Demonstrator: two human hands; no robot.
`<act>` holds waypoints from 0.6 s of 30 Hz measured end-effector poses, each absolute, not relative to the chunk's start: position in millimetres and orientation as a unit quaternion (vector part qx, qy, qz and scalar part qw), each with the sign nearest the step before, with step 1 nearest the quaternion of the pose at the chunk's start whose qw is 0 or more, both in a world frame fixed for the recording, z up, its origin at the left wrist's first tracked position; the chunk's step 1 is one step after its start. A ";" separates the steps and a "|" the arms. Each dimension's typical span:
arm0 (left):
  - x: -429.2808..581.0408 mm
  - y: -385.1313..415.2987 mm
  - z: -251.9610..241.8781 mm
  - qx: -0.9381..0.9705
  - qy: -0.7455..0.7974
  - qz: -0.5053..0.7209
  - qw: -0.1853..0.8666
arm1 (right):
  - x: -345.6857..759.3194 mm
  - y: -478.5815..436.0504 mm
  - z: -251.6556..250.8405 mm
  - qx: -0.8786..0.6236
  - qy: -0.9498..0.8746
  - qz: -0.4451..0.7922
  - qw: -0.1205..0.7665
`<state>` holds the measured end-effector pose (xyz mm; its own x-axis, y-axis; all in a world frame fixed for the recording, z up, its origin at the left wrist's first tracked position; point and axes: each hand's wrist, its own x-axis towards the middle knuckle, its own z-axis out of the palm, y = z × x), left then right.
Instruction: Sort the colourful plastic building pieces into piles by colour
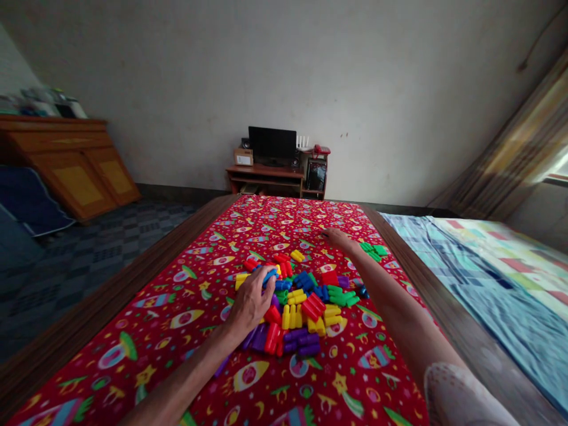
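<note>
My left hand point(254, 297) is closed around a blue plastic toy block point(270, 275) at the left side of a mixed pile. My right hand point(339, 238) reaches far over the cloth, beyond the pile. Its fingers are drawn together, with a small dark bit at their tips that I cannot make out. Around my left hand lie red blocks point(313, 305), yellow blocks point(291, 317), purple blocks point(302, 342) and blue blocks point(304, 280). Several green blocks point(373, 251) form a separate group beside my right forearm.
A red patterned cloth point(248, 378) covers the long table, whose brown edge point(146, 278) shows. Beyond its far end stands a desk with a monitor point(272, 144). At left is a wooden cabinet point(75, 165); at right, a bed with a blue sheet point(479, 296).
</note>
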<state>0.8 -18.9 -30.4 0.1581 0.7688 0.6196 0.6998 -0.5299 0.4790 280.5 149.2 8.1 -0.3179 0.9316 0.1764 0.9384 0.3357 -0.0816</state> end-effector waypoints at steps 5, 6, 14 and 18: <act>1.5 -19.7 -28.4 0.763 0.477 0.434 0.047 | 294.0 133.1 1.1 -0.516 -0.853 0.019 0.070; 1.7 -19.6 -28.1 0.763 0.476 0.435 0.047 | 299.0 125.1 1.8 -0.503 -0.861 0.027 0.069; 2.0 -18.8 -26.8 0.761 0.477 0.437 0.057 | 364.8 62.7 11.8 -0.551 -0.827 -0.003 0.107; 2.0 -17.1 -27.6 0.761 0.475 0.439 0.057 | 383.8 44.0 3.6 -0.625 -0.775 -0.052 0.076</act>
<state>2.0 -17.1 -27.6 0.1636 0.7723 0.6138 0.6722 -0.5426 0.5037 383.8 44.0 3.6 -0.2062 0.9612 0.1834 0.9770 0.2125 -0.0151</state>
